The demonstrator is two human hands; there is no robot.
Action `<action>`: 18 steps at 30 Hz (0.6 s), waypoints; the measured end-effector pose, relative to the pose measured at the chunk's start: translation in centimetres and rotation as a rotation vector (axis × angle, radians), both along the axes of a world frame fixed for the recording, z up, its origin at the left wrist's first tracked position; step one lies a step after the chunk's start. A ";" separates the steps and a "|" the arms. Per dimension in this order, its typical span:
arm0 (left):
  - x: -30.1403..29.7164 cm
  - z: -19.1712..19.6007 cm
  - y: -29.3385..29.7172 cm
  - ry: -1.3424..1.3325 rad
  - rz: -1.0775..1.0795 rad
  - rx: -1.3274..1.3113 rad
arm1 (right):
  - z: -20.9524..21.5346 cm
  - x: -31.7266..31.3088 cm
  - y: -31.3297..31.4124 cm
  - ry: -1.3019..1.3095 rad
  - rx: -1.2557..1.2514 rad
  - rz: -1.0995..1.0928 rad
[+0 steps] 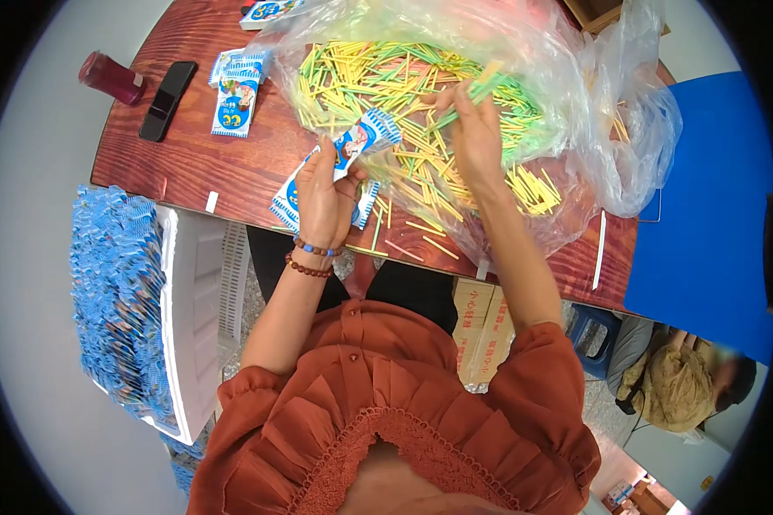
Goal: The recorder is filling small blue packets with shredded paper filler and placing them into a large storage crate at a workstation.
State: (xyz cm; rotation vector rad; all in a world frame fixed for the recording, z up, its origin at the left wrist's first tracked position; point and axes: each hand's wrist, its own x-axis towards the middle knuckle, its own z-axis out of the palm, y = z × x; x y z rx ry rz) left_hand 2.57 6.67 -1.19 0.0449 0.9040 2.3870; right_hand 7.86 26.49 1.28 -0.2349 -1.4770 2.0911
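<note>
My left hand (319,193) is closed around several small blue-and-white packets (365,137), which fan out on both sides of the fingers above the table's near edge. My right hand (475,133) pinches a small bunch of thin green and yellow sticks (487,83), raised over the pile. Beneath it, a large heap of thin yellow, green and pink sticks (361,73) lies on a spread-out clear plastic bag (567,112). A few loose sticks (438,246) rest on the wood near the front edge.
Left on the dark red wooden table (129,154) are a phone (167,100), a dark red bottle (112,79) and more blue-and-white packets (236,99). A white foam box (189,300) packed with blue packets stands at my left. To the right is a blue panel (704,197); a cardboard box (481,330) sits below.
</note>
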 end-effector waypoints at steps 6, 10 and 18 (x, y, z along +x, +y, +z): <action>-0.2 0.4 1.5 0.119 -0.011 -0.040 | 5.0 -0.3 -4.5 0.310 -0.045 -0.075; 0.0 0.7 1.9 0.135 0.001 -0.055 | 5.3 -0.3 -5.1 0.330 0.046 -0.089; 0.7 1.8 2.9 0.101 0.071 -0.024 | 3.6 -0.4 -6.7 0.166 0.242 -0.050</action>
